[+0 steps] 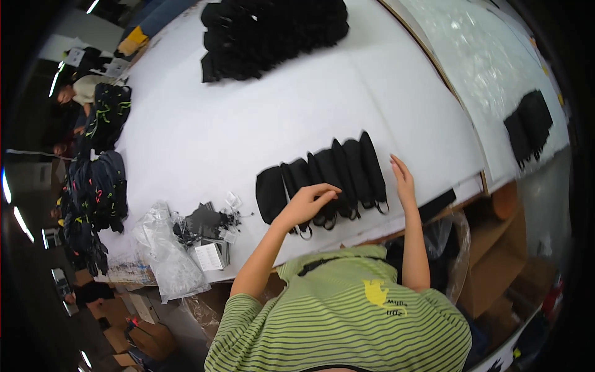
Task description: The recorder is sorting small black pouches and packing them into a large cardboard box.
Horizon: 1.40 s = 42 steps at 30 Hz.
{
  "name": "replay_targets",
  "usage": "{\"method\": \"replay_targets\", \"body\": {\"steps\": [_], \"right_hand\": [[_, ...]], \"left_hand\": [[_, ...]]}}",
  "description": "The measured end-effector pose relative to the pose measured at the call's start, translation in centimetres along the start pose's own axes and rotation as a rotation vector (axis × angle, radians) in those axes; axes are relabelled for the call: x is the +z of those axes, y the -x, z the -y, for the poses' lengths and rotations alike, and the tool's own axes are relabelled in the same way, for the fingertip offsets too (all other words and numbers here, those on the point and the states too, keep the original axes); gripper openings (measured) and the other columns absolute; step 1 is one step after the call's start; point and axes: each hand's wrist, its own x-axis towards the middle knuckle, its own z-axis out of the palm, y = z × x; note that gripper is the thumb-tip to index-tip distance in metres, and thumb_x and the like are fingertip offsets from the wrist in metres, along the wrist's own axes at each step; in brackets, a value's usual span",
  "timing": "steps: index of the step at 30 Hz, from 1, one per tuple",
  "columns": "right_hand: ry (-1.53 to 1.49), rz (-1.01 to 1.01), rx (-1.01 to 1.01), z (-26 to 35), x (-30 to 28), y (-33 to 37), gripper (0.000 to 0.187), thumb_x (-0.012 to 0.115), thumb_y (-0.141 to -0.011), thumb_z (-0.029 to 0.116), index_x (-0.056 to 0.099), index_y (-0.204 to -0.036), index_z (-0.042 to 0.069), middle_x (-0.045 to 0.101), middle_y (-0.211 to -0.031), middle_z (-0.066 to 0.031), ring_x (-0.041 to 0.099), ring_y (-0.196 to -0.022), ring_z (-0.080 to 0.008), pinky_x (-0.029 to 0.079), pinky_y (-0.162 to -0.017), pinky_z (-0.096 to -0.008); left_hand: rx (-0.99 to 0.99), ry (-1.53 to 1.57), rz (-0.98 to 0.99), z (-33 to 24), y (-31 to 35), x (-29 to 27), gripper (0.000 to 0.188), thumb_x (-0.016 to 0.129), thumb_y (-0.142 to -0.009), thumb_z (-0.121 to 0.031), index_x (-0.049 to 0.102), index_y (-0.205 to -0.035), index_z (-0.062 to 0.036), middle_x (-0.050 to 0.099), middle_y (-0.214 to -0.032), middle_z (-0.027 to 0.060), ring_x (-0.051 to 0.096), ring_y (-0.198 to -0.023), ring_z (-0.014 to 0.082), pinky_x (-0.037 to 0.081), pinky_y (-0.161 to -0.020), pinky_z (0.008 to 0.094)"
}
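Observation:
A row of black fabric pouches (321,170) with small cord loops at their near ends lies overlapped on the white table. My left hand (314,199) rests over the near part of the row, its fingers stretched to the right and the thumb a little apart; nothing shows in its grasp. Just beyond the row's right end, my right hand (403,176) is raised with its fingers extended, holding nothing and apart from the pouches. The left hand and forearm partly cover the pouches under them.
Left of the row lie dark tags with black cords (206,222), a small stack of white cards (211,256) and a clear plastic bag (166,248). A large black pile (273,37) occupies the far side. More black pouches (528,126) sit on plastic at right. Dark bags (99,186) line the left edge.

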Motion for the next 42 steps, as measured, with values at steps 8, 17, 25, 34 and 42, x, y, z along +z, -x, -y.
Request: {"method": "replay_targets", "body": {"steps": [8,17,25,34,42], "right_hand": [[0.827,-0.342,-0.273,-2.3,-0.1,-2.4,0.015,0.059,-0.085,0.021,0.066,-0.091,0.010,0.055,-0.091,-0.0059,0.051,-0.090,-0.0249,0.039,-0.080,-0.0376],[1.051,-0.389,-0.284,-4.2,0.8,-1.4,0.011,0.062,-0.074,0.019,0.066,-0.084,0.016,0.054,-0.089,-0.0022,0.051,-0.088,-0.0219,0.038,-0.077,-0.0365],[1.118,-0.387,-0.275,-4.2,0.5,-2.0,0.011,0.063,-0.074,0.019,0.066,-0.085,0.017,0.053,-0.089,-0.0022,0.051,-0.088,-0.0223,0.038,-0.077,-0.0361],[1.064,-0.374,-0.293,-4.5,0.7,-1.3,0.011,0.062,-0.076,0.019,0.066,-0.087,0.017,0.053,-0.089,-0.0011,0.050,-0.088,-0.0220,0.038,-0.077,-0.0360],[0.686,-0.337,-0.282,-1.0,0.7,-1.8,0.014,0.058,-0.083,0.015,0.064,-0.095,0.010,0.056,-0.083,-0.0046,0.053,-0.082,-0.0220,0.040,-0.077,-0.0367]], "left_hand": [[0.055,0.108,-0.594,-1.5,-9.9,-22.2,0.027,0.050,-0.093,-0.028,0.064,-0.098,-0.0055,0.067,-0.092,0.0060,0.063,-0.085,0.0148,0.046,-0.077,0.0272],[-0.014,0.043,-1.221,-7.8,-21.7,-43.2,0.051,0.072,-0.071,-0.048,0.061,-0.089,-0.0012,0.050,-0.066,0.0002,0.045,-0.055,0.0109,0.034,-0.049,0.0229],[-0.162,0.055,-1.199,-9.1,-25.2,-46.7,0.049,0.080,-0.064,-0.038,0.061,-0.082,0.0038,0.057,-0.070,0.0048,0.052,-0.054,0.0156,0.040,-0.049,0.0266],[0.331,0.629,-1.208,-10.6,-15.6,-44.3,0.042,0.070,-0.077,-0.014,0.050,-0.110,0.0021,0.059,-0.101,0.0126,0.060,-0.092,0.0259,0.048,-0.083,0.0396],[0.352,0.934,-0.812,-11.2,-7.4,-27.4,0.035,0.062,-0.085,-0.018,0.049,-0.111,0.0015,0.058,-0.107,0.0133,0.060,-0.096,0.0257,0.051,-0.088,0.0427]]}}
